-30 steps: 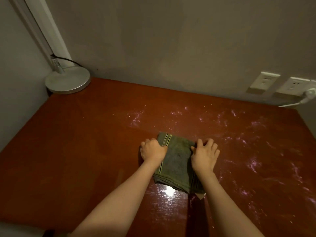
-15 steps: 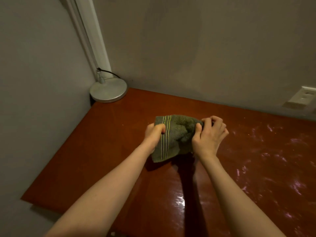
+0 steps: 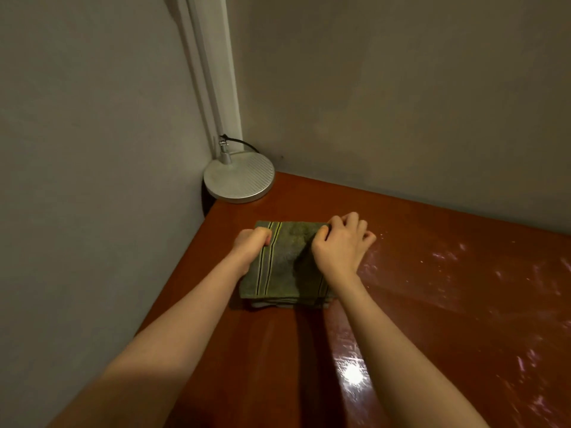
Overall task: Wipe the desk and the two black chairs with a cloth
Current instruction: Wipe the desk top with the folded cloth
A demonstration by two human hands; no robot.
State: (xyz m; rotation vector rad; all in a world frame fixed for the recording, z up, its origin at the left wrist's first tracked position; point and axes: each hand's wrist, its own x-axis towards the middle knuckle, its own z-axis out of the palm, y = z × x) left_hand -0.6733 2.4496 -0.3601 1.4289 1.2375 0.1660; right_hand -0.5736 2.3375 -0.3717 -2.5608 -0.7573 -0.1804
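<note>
Fingers of left hand and right hand pinch folded green striped cloth; judged soft, limp; grip corners nearest round grey lamp base

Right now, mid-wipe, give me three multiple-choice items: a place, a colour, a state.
1. Where does the round silver lamp base stand on the glossy reddish-brown desk? A. far left corner B. near right edge C. centre
2. What colour is the folded striped cloth? A. white B. green C. blue
3. How do the left hand and right hand meet the cloth? A. both hover above B. one touches C. both grip it
Answers: 1A, it fills that corner; 2B, olive with dark stripes; 3C, both hands' fingers curl on it.
</note>
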